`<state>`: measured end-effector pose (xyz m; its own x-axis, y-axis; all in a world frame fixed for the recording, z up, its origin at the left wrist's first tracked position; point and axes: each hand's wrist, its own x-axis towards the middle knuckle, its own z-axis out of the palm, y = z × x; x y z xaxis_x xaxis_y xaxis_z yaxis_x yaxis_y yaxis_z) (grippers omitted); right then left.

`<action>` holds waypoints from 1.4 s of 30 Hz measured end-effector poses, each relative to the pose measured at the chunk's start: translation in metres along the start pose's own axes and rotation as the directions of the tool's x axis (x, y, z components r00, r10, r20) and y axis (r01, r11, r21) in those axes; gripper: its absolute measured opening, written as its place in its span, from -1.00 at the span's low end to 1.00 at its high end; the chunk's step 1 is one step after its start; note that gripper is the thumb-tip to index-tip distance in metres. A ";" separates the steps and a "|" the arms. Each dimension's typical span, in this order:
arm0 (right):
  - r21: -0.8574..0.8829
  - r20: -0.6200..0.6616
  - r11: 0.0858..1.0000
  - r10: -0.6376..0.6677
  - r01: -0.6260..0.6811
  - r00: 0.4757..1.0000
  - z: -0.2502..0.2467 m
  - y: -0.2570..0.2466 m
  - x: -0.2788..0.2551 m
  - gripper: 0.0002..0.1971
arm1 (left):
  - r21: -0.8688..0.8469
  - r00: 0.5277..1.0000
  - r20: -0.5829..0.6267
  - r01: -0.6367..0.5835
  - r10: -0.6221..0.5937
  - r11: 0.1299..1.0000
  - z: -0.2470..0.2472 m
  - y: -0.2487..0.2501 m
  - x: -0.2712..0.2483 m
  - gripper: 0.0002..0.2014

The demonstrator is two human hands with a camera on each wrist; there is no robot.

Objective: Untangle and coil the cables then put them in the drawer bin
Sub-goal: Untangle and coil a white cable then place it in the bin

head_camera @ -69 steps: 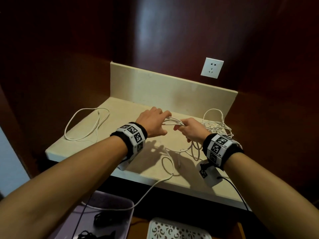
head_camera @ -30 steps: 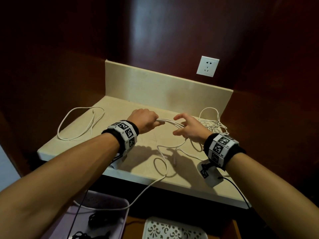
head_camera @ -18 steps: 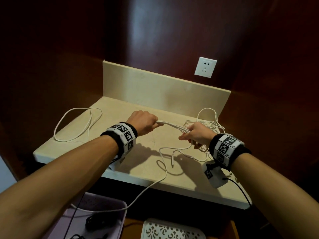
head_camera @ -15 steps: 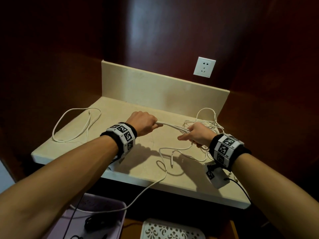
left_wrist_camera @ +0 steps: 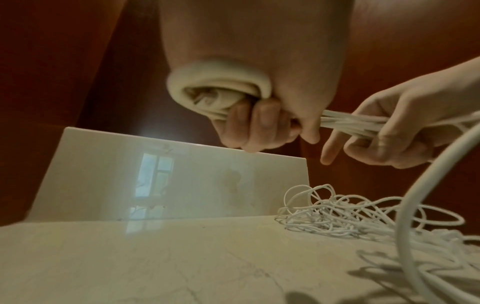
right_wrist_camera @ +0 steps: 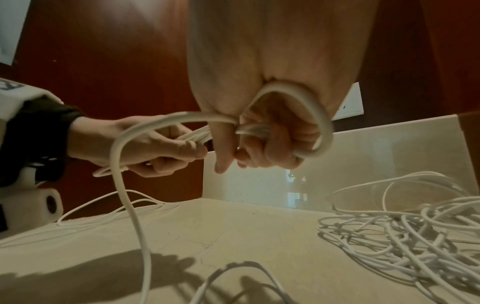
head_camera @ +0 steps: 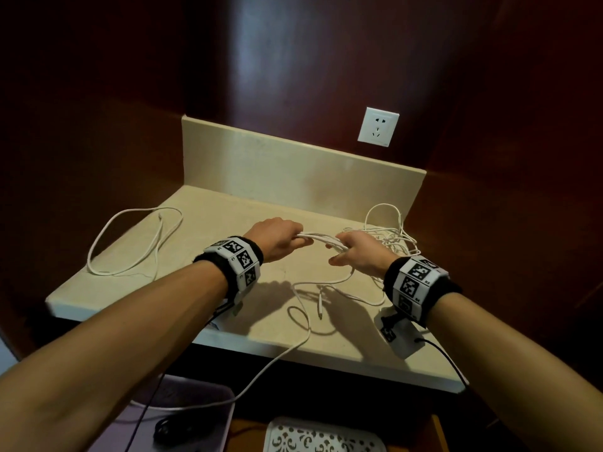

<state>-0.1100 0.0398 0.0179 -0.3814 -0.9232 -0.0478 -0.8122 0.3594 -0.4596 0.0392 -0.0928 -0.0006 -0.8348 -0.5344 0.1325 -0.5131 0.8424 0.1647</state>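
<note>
A folded bundle of white cable [head_camera: 321,239] stretches between my two hands above the beige shelf [head_camera: 228,298]. My left hand [head_camera: 277,238] grips its left end in a fist [left_wrist_camera: 259,125]. My right hand [head_camera: 357,252] curls round the right end [right_wrist_camera: 262,131], with a loop of the cable wrapped over the fingers [right_wrist_camera: 322,125]. The loose tail of this cable [head_camera: 303,324] runs over the shelf's front edge into the purple drawer bin [head_camera: 195,425]. A tangled pile of white cables [head_camera: 388,236] lies at the back right. Another white cable [head_camera: 137,243] lies in a loose loop on the left.
A beige backsplash [head_camera: 293,171] closes the shelf's rear, with a white wall socket [head_camera: 378,126] above it. Dark red walls stand on both sides. A white patterned tray [head_camera: 323,438] sits below beside the bin, which holds a black cable [head_camera: 169,429].
My right hand reached right along the bundle, took the cable and came back toward the left hand, adding a loop. The left hand kept its grip. The view shifted slightly.
</note>
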 end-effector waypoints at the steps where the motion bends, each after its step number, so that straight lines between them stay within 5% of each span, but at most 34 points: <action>1: 0.075 -0.004 0.997 0.000 0.001 1.000 -0.001 0.001 -0.001 -0.63 | 0.008 1.000 0.015 0.004 -0.005 1.000 0.000 -0.002 0.000 -0.59; 4: 0.339 -0.028 0.941 0.025 -0.014 0.999 -0.006 0.002 -0.009 -0.59 | 0.019 0.999 0.037 0.033 -0.034 0.999 0.002 -0.014 -0.001 -0.53; 7: 0.392 -0.085 0.920 0.036 0.000 0.996 -0.011 0.006 -0.014 -0.66 | 0.052 0.998 0.039 0.056 -0.058 0.997 0.004 -0.019 -0.002 -0.53; 16: 0.198 -0.081 0.978 0.076 -0.058 0.994 -0.010 -0.001 -0.015 -0.25 | 0.150 1.000 0.023 -0.007 0.004 0.989 -0.006 -0.006 -0.003 -0.61; 24: -0.143 -0.080 0.989 0.009 -0.021 0.997 0.000 0.002 -0.012 -0.25 | 0.098 1.000 0.021 -0.018 0.016 0.995 -0.005 -0.002 -0.006 -0.62; 29: -0.286 0.046 0.958 -0.015 0.028 0.999 0.002 -0.002 -0.009 -0.61 | 0.099 1.000 0.006 0.015 -0.016 0.995 -0.003 -0.005 -0.009 -0.56; 32: -0.157 0.130 0.987 0.002 0.018 0.992 -0.001 0.002 -0.007 -0.85 | 0.061 0.999 0.039 0.001 -0.003 0.998 -0.003 -0.004 -0.012 -0.52; 42: 0.207 -0.035 0.972 0.119 -0.109 0.992 0.001 0.009 0.006 -0.70 | -0.034 0.989 0.137 -0.053 0.057 0.998 0.000 0.013 -0.019 -0.26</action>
<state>-0.1189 0.0375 0.0126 -0.4901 -0.8687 -0.0712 -0.6567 0.4218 -0.6252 0.0482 -0.0722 -0.0013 -0.8820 -0.4711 0.0068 -0.4614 0.8665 0.1904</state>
